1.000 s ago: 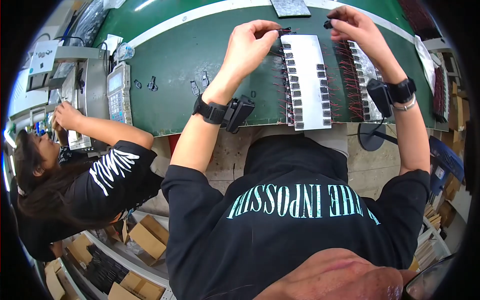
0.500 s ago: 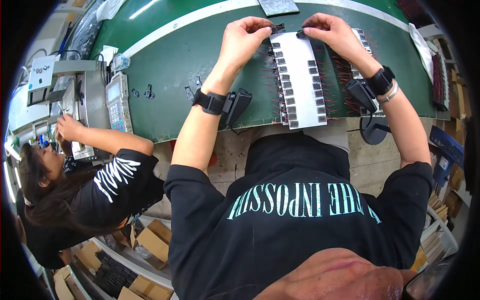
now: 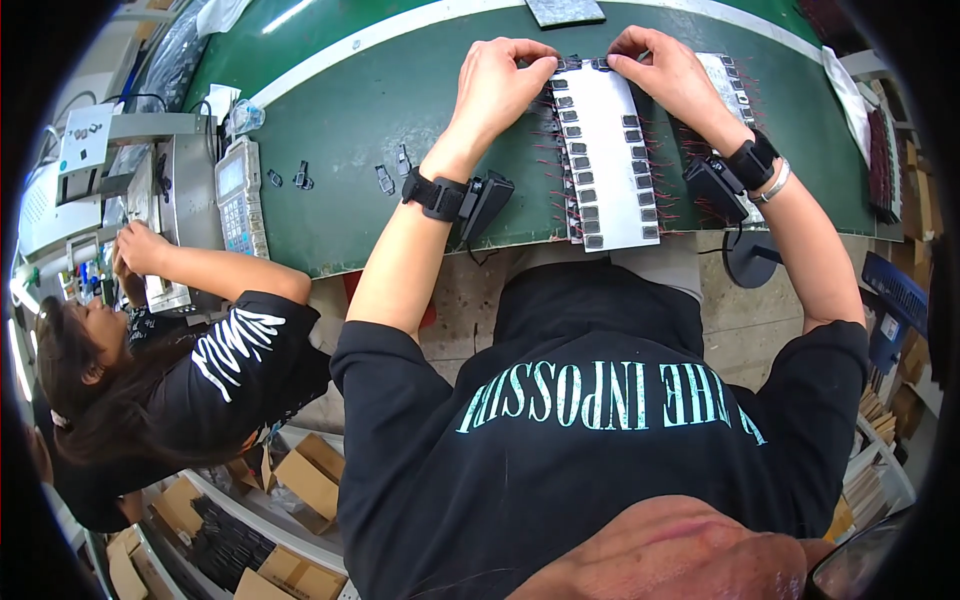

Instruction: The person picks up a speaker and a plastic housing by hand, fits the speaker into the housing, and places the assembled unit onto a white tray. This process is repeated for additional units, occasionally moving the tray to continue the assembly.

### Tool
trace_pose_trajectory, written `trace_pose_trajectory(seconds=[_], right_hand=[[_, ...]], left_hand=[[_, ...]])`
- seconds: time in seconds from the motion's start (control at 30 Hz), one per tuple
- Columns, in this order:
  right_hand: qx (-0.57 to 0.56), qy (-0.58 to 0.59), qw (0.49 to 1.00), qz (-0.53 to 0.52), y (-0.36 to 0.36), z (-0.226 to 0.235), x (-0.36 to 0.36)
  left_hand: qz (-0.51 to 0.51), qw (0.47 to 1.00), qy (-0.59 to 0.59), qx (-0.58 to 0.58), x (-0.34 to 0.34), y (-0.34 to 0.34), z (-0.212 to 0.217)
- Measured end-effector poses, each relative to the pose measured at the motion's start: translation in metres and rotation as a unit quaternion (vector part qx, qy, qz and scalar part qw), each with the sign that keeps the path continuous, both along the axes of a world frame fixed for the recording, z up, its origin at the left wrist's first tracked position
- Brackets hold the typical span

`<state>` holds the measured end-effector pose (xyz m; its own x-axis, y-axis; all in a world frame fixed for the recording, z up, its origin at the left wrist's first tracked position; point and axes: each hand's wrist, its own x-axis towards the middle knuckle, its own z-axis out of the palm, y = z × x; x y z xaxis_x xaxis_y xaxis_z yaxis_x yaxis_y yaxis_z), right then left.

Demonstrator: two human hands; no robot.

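Note:
A long white strip lies on the green bench in front of me, small black rectangular parts lined along both long sides. Thin red wires stick out from its edges. At the strip's far left corner, my left hand is closed, thumb and forefinger pinching a small black part. My right hand pinches another small black part at the far end, just right of the first. Fingers partly hide both parts. Each wrist carries a black strapped device.
A second strip with black parts and red wires lies beyond my right wrist. Loose black pieces sit on the bench to the left. A co-worker works at a machine at far left, beside a keypad device.
My left fingers have moved slightly right and down, bringing their black part to the strip's far end. The right hand's part now sits closer to that end, nearly level with it.

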<state>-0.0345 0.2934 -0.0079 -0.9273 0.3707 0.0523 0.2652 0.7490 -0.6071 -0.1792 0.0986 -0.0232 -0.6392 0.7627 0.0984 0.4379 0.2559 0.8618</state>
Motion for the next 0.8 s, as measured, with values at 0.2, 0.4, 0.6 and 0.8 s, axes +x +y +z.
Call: trace_pose_trajectory(seconds=[0.2, 0.4, 0.6, 0.8], right_hand=[[0.095, 0.133, 0.986, 0.015, -0.020, 0.018, 0.008], [0.151, 0.086, 0.976, 0.130, -0.032, 0.036, 0.048], [0.125, 0.051, 0.977, 0.164, -0.039, 0.028, 0.055], [0.132, -0.010, 0.976, 0.170, -0.037, 0.031, 0.048]], left_hand=[[0.033, 0.961, 0.270, 0.051, 0.000, -0.005, -0.003], [0.061, 0.972, 0.222, 0.048, -0.003, -0.084, 0.057], [0.219, 0.953, 0.199, -0.058, 0.012, -0.171, 0.042], [0.240, 0.887, 0.368, -0.141, 0.029, -0.171, 0.013]])
